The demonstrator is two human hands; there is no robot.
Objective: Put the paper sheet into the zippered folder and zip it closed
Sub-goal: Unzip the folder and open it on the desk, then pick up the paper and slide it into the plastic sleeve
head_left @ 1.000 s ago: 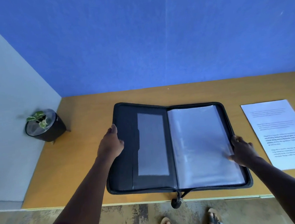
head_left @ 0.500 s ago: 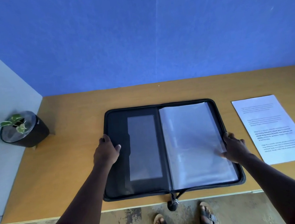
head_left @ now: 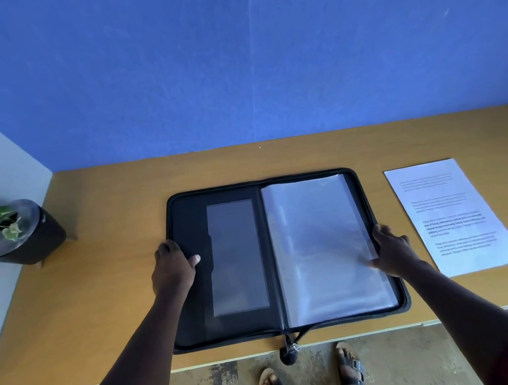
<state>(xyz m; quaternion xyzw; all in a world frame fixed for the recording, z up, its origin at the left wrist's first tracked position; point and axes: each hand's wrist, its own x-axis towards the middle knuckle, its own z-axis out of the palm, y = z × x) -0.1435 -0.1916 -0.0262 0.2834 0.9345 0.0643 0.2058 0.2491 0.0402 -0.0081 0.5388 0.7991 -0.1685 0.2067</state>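
Lying fully open and flat now, the zippered folder (head_left: pixel 283 256) has settled onto the surface (head_left: pixel 112 273) where a second ago its left cover was still tilted up off the wood; both halves rest level, square to the near edge, with the dark left panel and its clear pocket (head_left: pixel 235 257) on one side and the stack of plastic sleeves (head_left: pixel 320 248) on the other; the left hand (head_left: pixel 172 268) lies on the outer edge of the left cover, fingers (head_left: pixel 164 247) curled loosely over the rim and thumb pressed flat on the lining, pinning rather than gripping; the right hand (head_left: pixel 392 250) sits at the outer edge of the sleeves, its fingers spread and flat, thumb on the top sleeve, holding nothing; the paper sheet (head_left: pixel 454 215) has stayed where it was, lying flat on the surface just beside the folder's right edge, apart from it and untouched; the zipper pull (head_left: pixel 290 352) hangs over the near edge at the spine, so the zip is fully undone; the potted plant (head_left: pixel 15 236) stands well apart at the left; judged from this, the opening step looks finished and the folder is ready to receive the sheet; the right hand is nearest to it, and a sleeve would probably need lifting open first
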